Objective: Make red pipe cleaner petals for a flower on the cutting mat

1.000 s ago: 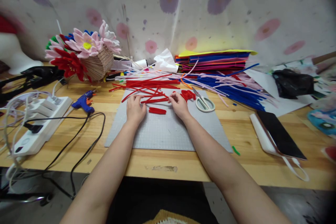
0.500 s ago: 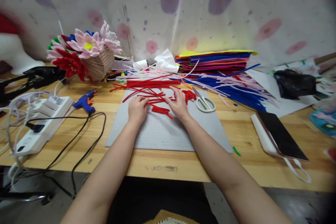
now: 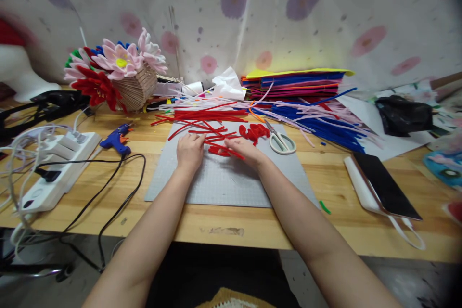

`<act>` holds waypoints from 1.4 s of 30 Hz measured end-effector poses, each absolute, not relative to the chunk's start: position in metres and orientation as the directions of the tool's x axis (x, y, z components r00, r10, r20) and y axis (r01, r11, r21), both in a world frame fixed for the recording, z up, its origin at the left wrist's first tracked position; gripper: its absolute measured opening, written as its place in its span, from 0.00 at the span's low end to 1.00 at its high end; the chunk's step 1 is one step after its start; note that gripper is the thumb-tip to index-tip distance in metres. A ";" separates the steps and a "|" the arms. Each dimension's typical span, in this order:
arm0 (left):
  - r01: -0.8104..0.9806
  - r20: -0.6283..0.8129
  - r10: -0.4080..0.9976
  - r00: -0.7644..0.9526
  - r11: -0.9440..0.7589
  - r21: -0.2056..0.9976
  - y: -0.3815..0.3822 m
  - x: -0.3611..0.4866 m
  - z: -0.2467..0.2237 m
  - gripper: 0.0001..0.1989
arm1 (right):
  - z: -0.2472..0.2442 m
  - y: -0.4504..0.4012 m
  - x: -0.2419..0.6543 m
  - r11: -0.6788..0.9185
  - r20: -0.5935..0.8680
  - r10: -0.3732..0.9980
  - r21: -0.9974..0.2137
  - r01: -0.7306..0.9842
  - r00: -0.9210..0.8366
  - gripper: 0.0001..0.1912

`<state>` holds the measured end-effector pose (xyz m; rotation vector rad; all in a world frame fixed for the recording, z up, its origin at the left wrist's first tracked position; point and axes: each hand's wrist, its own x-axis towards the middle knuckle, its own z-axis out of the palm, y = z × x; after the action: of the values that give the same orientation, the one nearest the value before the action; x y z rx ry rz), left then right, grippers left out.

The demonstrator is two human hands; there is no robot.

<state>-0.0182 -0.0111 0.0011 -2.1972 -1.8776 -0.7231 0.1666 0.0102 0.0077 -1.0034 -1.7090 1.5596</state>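
My left hand [image 3: 190,151] is over the left half of a grey cutting mat [image 3: 224,192], with thumb and forefinger closed on the left end of a red pipe cleaner [image 3: 236,154]. My right hand [image 3: 247,150] is turned on its side, its fingers closed around the same pipe cleaner farther right. Short red pieces [image 3: 215,149] lie on the mat between my hands. Beyond them are several loose long red pipe cleaners [image 3: 211,115]. Curled red petal-like loops [image 3: 258,131] rest just past my right hand, beside scissors [image 3: 283,143] with pale handles.
At left stand a blue glue gun [image 3: 117,139], a white power strip [image 3: 65,168] with cables, and a basket [image 3: 139,89] of fuzzy flowers. Blue pipe cleaners [image 3: 335,132] and bundled stacks [image 3: 296,86] lie at the back right. A phone [image 3: 388,185] lies at right.
My right hand has drawn nearer and rolled onto its side, fingers closing on the red pipe cleaner. More of the red loops now show. My left hand has barely moved.
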 end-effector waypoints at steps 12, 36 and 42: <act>0.742 0.438 0.898 0.040 -0.320 0.589 -0.022 0.005 0.000 0.17 | 0.005 0.016 0.167 -0.090 -0.042 0.957 -0.984 -0.156 -0.288 0.14; -0.250 -0.289 0.939 0.187 0.330 0.910 -0.029 0.022 0.006 0.15 | 0.002 0.012 0.155 0.014 0.076 0.944 -0.981 -0.193 -0.321 0.16; -0.256 -0.227 0.946 0.230 0.284 0.924 -0.027 0.018 0.005 0.15 | 0.003 0.011 0.155 -0.018 0.057 0.944 -0.975 -0.222 -0.325 0.15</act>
<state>0.0178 -0.0273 0.0051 -2.5031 -2.7061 -2.7898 0.1552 0.0106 0.0026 -0.8479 -1.2824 1.5312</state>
